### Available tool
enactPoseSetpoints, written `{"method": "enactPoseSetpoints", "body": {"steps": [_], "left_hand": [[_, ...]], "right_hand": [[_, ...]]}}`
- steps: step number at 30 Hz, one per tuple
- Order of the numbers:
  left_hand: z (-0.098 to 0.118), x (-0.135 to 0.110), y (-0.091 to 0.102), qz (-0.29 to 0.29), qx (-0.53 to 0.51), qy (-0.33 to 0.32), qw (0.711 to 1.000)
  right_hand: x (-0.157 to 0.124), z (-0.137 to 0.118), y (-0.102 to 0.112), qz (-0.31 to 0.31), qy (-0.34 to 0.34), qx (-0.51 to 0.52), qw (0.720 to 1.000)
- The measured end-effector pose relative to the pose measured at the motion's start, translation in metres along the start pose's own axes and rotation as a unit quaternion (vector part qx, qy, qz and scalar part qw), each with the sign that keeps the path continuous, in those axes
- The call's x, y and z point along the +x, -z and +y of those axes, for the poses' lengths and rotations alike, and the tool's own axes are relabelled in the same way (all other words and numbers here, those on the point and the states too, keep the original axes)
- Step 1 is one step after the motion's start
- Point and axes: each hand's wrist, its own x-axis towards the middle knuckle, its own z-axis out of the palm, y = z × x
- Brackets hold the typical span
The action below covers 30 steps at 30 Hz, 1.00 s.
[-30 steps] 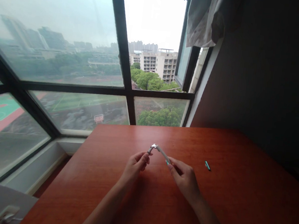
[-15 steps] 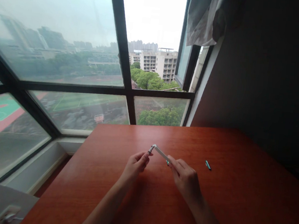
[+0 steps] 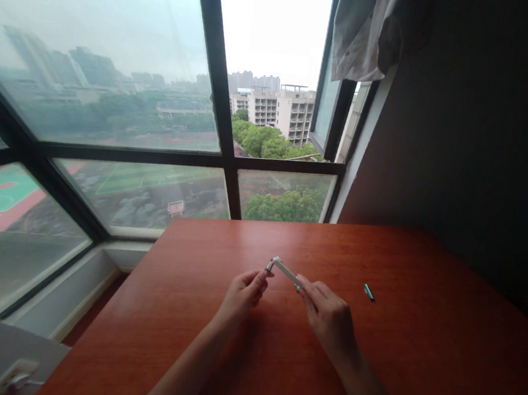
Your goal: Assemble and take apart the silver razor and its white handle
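Both my hands are raised a little over a reddish-brown wooden table (image 3: 416, 364). Between them I hold a thin white pen (image 3: 285, 269) with a teal end. My left hand (image 3: 243, 294) pinches the pen's silvery tip with thumb and forefinger. My right hand (image 3: 327, 316) grips the other, teal end, fingers closed around it. A small teal pen cap (image 3: 368, 291) lies on the table to the right of my right hand, not touched.
A large window with dark frames (image 3: 226, 127) stands just behind the table, looking out on buildings and sports courts. A pale cloth (image 3: 364, 32) hangs at the top right. A dark wall (image 3: 488, 133) borders the table's right side.
The pen has tilted slightly flatter and both hands have shifted a touch to the right. The cap has not moved.
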Motion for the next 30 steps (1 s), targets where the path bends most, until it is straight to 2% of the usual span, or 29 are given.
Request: {"method": "enactPoseSetpoints", "body": {"steps": [10, 24, 30], "left_hand": [[-0.0020, 0.0029, 0.0014, -0.017, 0.008, 0.011, 1.000], [0.0017, 0.0015, 0.0027, 0.026, -0.001, -0.008, 1.000], [0.0036, 0.0020, 0.0039, 0.017, -0.011, -0.022, 1.000]], "right_hand": [[-0.0014, 0.0026, -0.0021, -0.006, -0.008, 0.004, 1.000], [-0.0012, 0.0026, -0.0021, 0.017, -0.012, -0.018, 1.000], [-0.0015, 0.0055, 0.0002, 0.031, -0.020, 0.009, 0.999]]}}
